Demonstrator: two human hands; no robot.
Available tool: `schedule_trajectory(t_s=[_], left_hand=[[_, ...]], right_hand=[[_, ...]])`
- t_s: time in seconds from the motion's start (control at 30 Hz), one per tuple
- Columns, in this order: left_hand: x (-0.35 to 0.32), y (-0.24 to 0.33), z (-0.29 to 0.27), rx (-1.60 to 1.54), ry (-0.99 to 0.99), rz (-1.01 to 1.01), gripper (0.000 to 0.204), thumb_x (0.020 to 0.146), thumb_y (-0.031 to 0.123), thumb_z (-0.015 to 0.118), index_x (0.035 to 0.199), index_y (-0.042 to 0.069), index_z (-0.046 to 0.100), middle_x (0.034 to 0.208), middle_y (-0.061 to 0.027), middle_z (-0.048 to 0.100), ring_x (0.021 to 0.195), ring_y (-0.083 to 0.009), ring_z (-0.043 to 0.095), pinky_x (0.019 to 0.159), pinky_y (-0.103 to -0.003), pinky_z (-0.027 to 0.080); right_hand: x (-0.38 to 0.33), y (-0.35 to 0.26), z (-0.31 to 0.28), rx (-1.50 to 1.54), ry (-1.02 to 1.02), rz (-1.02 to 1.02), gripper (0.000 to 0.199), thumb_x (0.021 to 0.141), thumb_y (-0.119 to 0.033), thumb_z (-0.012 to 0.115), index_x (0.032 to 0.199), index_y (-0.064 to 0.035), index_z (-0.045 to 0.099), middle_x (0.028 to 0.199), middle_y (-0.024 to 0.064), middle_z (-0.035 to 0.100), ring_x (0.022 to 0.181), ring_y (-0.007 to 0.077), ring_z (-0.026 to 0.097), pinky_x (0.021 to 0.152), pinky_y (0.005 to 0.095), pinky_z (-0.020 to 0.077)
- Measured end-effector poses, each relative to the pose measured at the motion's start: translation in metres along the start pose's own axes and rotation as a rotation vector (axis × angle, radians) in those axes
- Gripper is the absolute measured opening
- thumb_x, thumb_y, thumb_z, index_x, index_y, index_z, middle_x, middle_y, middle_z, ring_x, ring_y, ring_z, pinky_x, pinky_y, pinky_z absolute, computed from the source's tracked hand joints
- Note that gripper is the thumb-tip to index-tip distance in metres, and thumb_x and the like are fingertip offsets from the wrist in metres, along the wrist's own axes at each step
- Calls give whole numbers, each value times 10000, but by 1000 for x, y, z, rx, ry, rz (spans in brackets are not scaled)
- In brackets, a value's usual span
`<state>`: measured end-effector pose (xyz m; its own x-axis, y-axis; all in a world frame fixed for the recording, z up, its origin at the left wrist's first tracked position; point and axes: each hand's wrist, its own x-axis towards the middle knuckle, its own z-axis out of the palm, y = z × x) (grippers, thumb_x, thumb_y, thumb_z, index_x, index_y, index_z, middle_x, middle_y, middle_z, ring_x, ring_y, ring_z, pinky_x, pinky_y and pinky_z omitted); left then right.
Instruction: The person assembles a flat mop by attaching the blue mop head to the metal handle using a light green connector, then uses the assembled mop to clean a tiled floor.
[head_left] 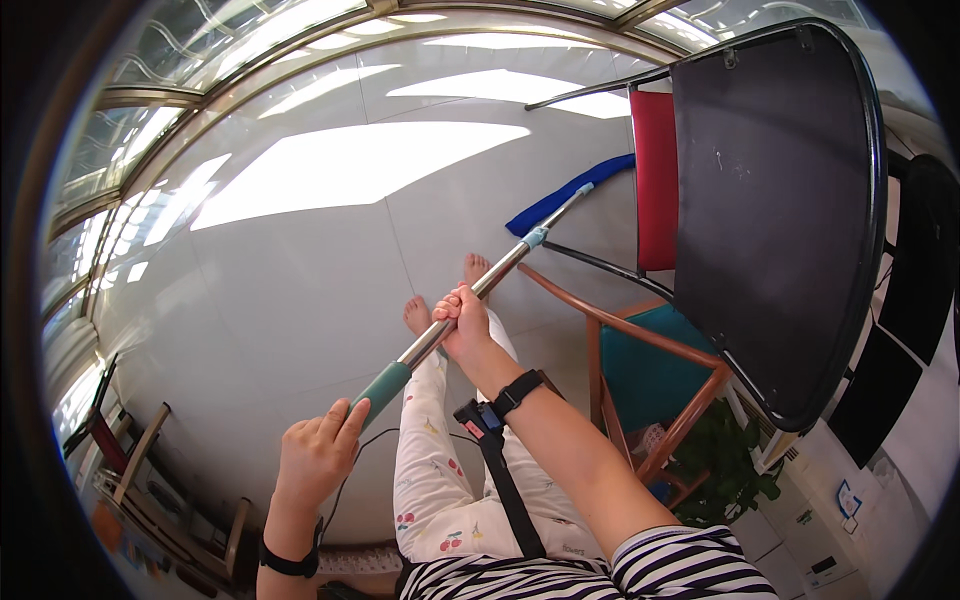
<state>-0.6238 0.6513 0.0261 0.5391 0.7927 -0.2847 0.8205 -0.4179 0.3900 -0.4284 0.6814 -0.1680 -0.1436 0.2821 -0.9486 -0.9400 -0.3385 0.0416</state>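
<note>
Both my hands are closed around a flat mop with a long silver pole [415,347]. My left hand [318,448] grips the end of its green handle sleeve, low in the view. Further up, my right hand [462,318] wraps round the bare metal shaft. The pole slants away to the upper right, past a light blue collar, to a blue mop head [560,198] lying on the pale floor. The mop head's right end is hidden behind the red-edged chair.
A black-framed chair [775,220] with a red part [656,180] is at right. Below it stands a wooden armchair with a green seat [650,360], beside a leafy plant [725,460]. Glass panels [150,140] curve along the upper left. Wooden furniture [140,455] stands lower left.
</note>
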Motion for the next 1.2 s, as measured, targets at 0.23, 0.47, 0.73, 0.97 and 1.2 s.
schedule_trajectory(t_s=[0.23,0.47,0.73,0.97,1.2], left_hand=[[142,23,81,-57,-303,-32,582,701,47,556,1253,127,392,740,-82,558,544,-170,577,464,-258,468],[299,25,137,-176,-389,-39,463,690,34,581,1135,120,483,671,-62,590,617,-186,613,523,-262,493],[231,-36,182,-333,-216,-253,457,691,44,586,1125,174,526,672,-55,593,623,-213,601,568,-311,485],[119,-31,166,-319,-166,-355,545,657,51,606,1173,191,501,676,-43,558,528,-195,572,496,-307,465],[-13,-23,124,-470,-100,-561,564,601,63,634,1145,172,529,668,-55,550,526,-226,552,486,-322,452]], right_hand=[[69,-145,-33,134,-64,-314,142,798,-76,468,682,-89,387,535,-29,396,430,48,367,436,163,392],[146,-287,-24,-57,-17,-447,278,870,-163,365,606,-90,316,510,-7,360,446,88,392,421,184,384],[186,-214,-1,-406,183,-474,165,811,-56,343,651,-70,304,513,23,355,443,120,369,458,262,393],[154,-129,-15,-458,154,-356,110,798,-74,381,735,-80,291,542,19,361,408,102,348,404,260,374],[78,5,-21,-695,263,-274,261,847,-99,412,1039,-129,237,659,40,389,437,94,398,404,278,421]])
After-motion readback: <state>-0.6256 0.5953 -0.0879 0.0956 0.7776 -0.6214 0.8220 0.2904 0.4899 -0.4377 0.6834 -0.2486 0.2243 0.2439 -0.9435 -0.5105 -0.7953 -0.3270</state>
